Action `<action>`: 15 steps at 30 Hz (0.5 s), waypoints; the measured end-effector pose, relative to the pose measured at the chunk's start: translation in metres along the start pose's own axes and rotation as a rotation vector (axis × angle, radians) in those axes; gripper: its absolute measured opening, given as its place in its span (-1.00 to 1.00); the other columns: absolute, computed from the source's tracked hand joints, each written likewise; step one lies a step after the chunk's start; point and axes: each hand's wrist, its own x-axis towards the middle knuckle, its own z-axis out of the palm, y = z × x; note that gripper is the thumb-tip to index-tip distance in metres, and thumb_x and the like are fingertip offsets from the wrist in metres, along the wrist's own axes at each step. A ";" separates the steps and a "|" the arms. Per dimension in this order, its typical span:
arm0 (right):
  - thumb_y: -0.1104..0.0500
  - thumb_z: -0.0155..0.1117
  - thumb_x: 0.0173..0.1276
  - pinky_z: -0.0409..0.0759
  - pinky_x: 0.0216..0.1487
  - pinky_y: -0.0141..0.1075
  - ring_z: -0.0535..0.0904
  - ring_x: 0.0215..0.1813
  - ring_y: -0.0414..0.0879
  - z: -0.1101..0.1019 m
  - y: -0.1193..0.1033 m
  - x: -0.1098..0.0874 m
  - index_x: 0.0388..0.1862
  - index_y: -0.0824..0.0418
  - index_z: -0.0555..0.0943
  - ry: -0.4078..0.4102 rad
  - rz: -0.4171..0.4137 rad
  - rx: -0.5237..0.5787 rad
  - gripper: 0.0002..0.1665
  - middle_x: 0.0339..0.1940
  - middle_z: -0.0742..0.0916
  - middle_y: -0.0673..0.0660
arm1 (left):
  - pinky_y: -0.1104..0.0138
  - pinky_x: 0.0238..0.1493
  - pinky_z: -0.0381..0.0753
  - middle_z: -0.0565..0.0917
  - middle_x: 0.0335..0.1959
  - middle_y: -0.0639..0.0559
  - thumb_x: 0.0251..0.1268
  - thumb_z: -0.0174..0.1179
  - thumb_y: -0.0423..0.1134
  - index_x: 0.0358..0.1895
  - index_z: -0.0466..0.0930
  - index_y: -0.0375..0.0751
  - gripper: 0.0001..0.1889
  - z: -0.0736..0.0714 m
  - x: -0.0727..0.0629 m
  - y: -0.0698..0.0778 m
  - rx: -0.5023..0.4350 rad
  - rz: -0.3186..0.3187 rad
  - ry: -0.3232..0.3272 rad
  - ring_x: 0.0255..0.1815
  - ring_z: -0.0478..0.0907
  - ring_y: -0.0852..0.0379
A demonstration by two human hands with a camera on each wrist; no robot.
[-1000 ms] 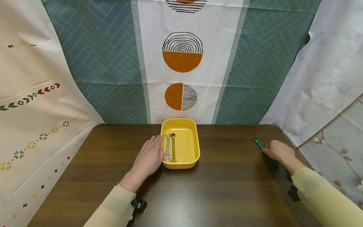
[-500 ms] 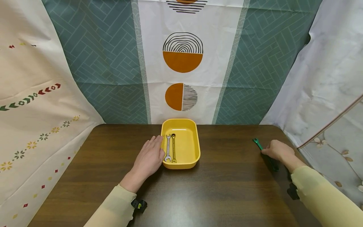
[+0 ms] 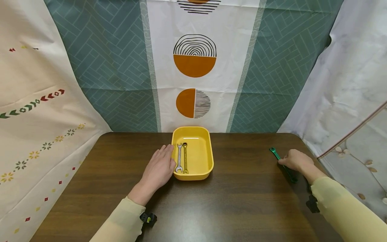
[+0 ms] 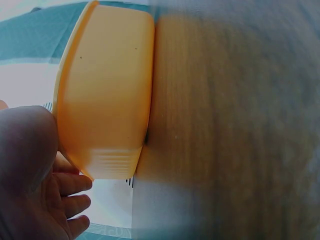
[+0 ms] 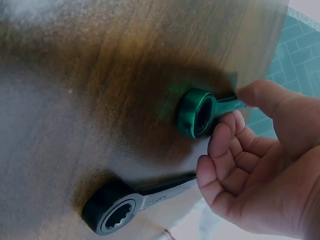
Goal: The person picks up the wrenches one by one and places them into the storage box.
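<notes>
My left hand (image 3: 158, 166) rests against the left rim of a yellow tray (image 3: 199, 153), its fingers extended along the side. Inside the tray, a silver open-end wrench (image 3: 179, 158) and a gold-coloured combination wrench (image 3: 185, 159) lie side by side. Over at the right, my right hand (image 3: 297, 160) pinches a green ratchet wrench (image 3: 274, 153) by its handle, between thumb and fingers. The ring end of this wrench (image 5: 192, 114) faces the camera in the right wrist view, close over the table; part of the handle is covered by the hand.
A second wrench, black and silver (image 5: 114, 210), lies beside the green one in the right wrist view; the right arm mostly hides it from the head view. The dark wooden table (image 3: 242, 201) ends at a patterned cloth (image 3: 196, 80) behind the tray, with more cloth at both sides.
Both hands stay almost where they were, and the tray has not moved. A little more of the green wrench's handle shows beneath the right hand.
</notes>
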 end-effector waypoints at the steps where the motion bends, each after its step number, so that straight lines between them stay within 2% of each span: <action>1: -0.04 0.24 0.44 0.18 -0.41 -0.26 0.20 -0.53 -0.17 0.000 0.001 0.000 -0.73 -0.08 0.30 0.001 -0.003 0.001 -0.47 -0.68 0.28 -0.15 | -0.11 0.74 0.14 0.37 0.68 -0.33 0.72 0.03 -0.22 0.68 0.29 -0.46 -0.38 0.000 0.000 0.000 0.001 0.002 0.001 0.73 0.22 -0.29; 15: -0.01 0.29 0.45 0.16 -0.43 -0.28 0.19 -0.56 -0.19 0.002 0.004 0.001 -0.75 -0.09 0.32 0.027 -0.049 0.025 -0.44 -0.70 0.28 -0.17 | -0.12 0.74 0.14 0.37 0.68 -0.34 0.72 0.03 -0.23 0.68 0.28 -0.47 -0.38 -0.001 0.000 0.000 -0.006 0.007 0.004 0.73 0.23 -0.30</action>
